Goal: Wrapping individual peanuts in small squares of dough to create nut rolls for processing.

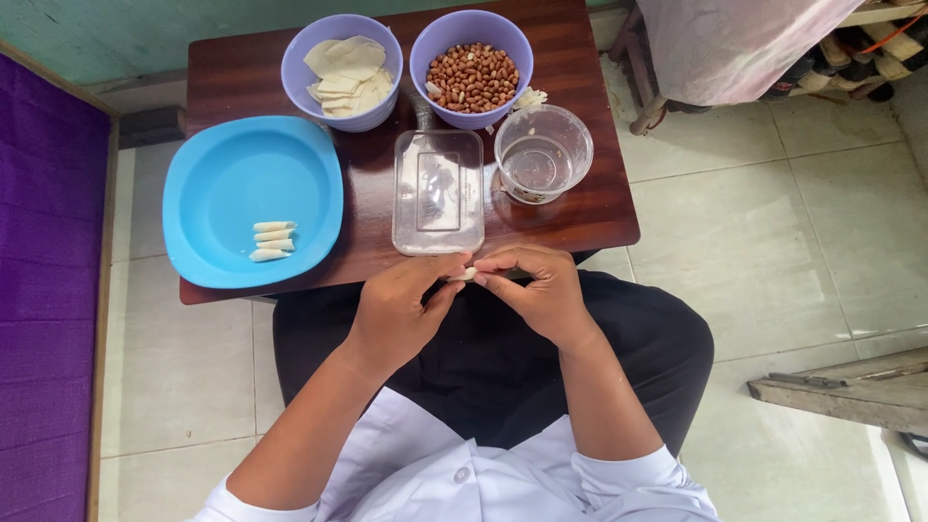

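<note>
Between hands (pixel 471 290): small pale dough roll (pixel 465 275) (pinched).

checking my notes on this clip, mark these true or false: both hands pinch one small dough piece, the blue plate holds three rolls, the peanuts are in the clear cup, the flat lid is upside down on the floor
1. Both hands, left and right, pinch one small pale dough piece: true.
2. The round blue plastic plate holds three pale rolled pieces: true.
3. The peanuts are in the clear cup: false; they fill a lavender plastic bowl, and the clear plastic cup looks nearly empty.
4. The lid is on the floor: false; the clear rectangular plastic lid lies on the dark wooden table.
</note>
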